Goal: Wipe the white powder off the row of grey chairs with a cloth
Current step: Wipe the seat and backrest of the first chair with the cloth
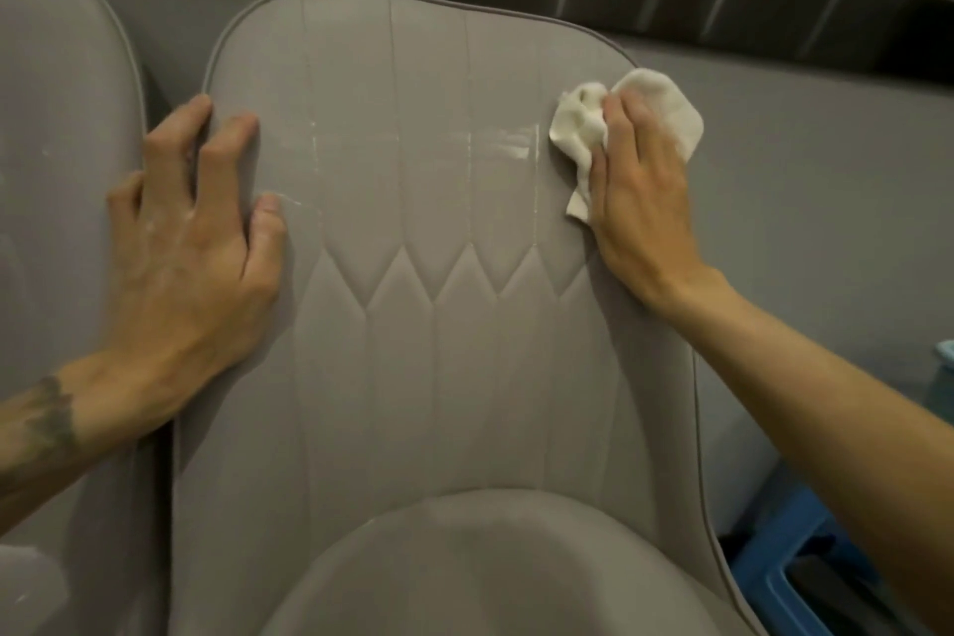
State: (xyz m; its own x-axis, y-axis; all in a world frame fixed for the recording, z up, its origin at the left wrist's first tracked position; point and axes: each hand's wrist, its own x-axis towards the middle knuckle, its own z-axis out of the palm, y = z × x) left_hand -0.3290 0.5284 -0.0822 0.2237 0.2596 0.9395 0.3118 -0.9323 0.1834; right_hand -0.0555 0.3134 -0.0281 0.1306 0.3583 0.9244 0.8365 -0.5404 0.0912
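The seat (464,558) of the grey chair (413,377) is right below me. White powder streaks (511,147) run across the upper part of its back. At the back's right edge, my right hand (640,191) presses the bunched cloth (578,129) down, fingers close together and mostly straight. My left hand (191,243) rests on the back's left edge, fingers spread. Another grey chair (57,145) stands just left. A blue thing (790,547) sits low on the right.

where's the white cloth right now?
Head view: the crumpled white cloth is under the right hand, pressed on the upper right edge of the grey padded chair back, just right of the white powder streaks.
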